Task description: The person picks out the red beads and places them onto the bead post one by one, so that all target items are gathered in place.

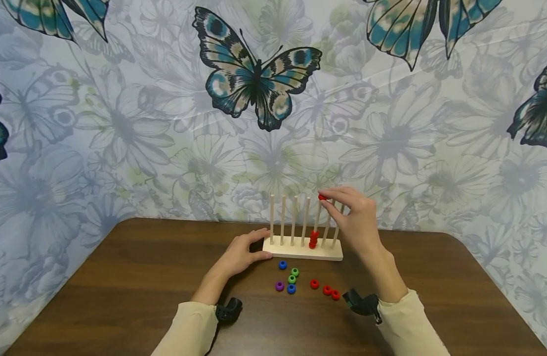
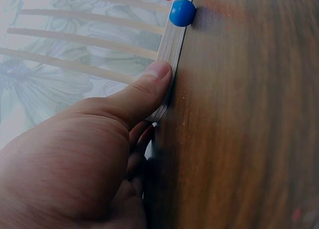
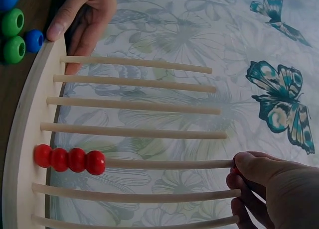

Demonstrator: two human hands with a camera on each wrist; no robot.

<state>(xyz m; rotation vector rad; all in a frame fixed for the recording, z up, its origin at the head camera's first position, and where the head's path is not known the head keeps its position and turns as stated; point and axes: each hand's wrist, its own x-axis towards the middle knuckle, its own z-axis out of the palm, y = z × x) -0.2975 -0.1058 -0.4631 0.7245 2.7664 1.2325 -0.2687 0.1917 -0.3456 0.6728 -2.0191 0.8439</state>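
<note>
A light wooden peg stand (image 1: 302, 253) with several upright rods stands on the table. My left hand (image 1: 239, 254) holds its left end, the thumb (image 2: 154, 77) against the front edge and the fingers behind. Between thumb and fingertips, my right hand (image 1: 359, 217) pinches a red bead (image 1: 322, 197) at the top of the fifth rod from the left. Most of that bead is hidden by the fingers in the right wrist view. Lower on the same rod, several red beads (image 3: 70, 160) are stacked against the base. The four rods to the left carry no beads.
In front of the stand lie loose beads: two blue (image 1: 282, 265), two green (image 1: 294, 272), one purple (image 1: 279, 286) and three red (image 1: 314, 284). A butterfly-printed cloth (image 1: 166, 148) hangs behind the brown table (image 1: 135, 277). Black wrist cameras (image 1: 229, 310) sit on both wrists.
</note>
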